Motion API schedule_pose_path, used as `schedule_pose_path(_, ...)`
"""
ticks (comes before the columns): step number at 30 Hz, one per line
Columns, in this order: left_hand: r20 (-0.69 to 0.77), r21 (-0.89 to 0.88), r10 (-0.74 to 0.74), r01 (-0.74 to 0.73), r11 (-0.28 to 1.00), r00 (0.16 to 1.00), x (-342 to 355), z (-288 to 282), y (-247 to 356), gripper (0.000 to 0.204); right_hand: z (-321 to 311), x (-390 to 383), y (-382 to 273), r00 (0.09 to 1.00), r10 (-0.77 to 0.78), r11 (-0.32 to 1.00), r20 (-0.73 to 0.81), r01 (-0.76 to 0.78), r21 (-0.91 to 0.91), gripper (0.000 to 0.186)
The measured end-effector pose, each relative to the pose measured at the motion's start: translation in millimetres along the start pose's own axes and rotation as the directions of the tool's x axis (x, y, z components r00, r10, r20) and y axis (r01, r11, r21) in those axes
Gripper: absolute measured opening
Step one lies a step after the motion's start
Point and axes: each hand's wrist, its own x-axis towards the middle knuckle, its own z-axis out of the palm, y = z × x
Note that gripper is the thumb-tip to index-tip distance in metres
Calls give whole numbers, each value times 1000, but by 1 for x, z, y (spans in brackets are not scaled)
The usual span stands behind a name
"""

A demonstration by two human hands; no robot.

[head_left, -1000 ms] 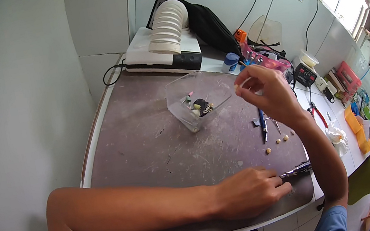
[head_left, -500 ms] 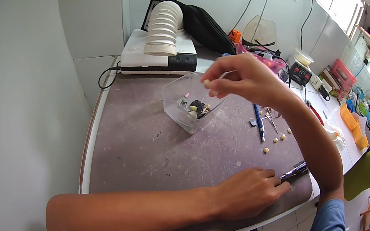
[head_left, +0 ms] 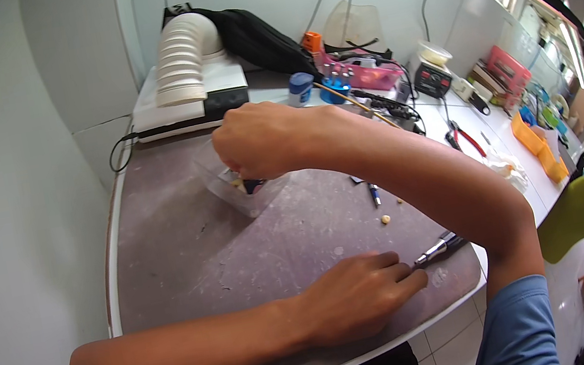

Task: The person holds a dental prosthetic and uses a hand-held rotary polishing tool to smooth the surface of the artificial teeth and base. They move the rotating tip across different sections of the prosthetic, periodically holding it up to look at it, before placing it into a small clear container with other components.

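My right hand (head_left: 257,141) reaches over a clear plastic container (head_left: 253,203), fingers curled and turned down into it. Their tips, and anything between them, are hidden behind the hand. Inside the container a few small cream and dark bits show. My left hand (head_left: 363,296) lies palm down near the front of the bench, its fingers bent under; whether something small is in them I cannot see. Just right of its fingers is the tip of a silver and black rotary handpiece (head_left: 440,247). A small cream-coloured piece (head_left: 385,219) lies between my arms, by a blue pen-like tool (head_left: 376,196).
A white box-shaped machine (head_left: 151,113) with a ribbed white duct (head_left: 178,62) stands at the back left. Behind lie a blue-labelled jar (head_left: 300,89) and a pink basket (head_left: 375,75). Red-handled pliers (head_left: 469,139) and a yellow tray (head_left: 539,150) are on the right.
My right hand has moved left and down to the container; the cream piece pinched in it before is now out of sight. The head view has shifted right; my left hand stays by the handpiece.
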Motion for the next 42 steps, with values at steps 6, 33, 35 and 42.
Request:
schedule_pose_path(6, 39, -15, -71, 72, 997, 997, 0, -4, 0, 25, -38, -59, 21, 985, 45, 992, -169, -23, 127, 13)
schedule_pose_path(33, 49, 1, -77, 77, 997, 996, 8, -6, 3, 20, 86, -204, 136, 840, 493, 870, -227, -471, 147, 16)
schedule_pose_path(35, 50, -2, -77, 77, 997, 996, 8, -4, 2, 20, 87, -208, 139, 840, 441, 895, -317, -438, 87, 12)
schedule_pose_path(42, 64, 11, -82, 82, 997, 995, 8, -7, 3, 18, 76, -228, 114, 823, 471, 873, -318, -383, 301, 10)
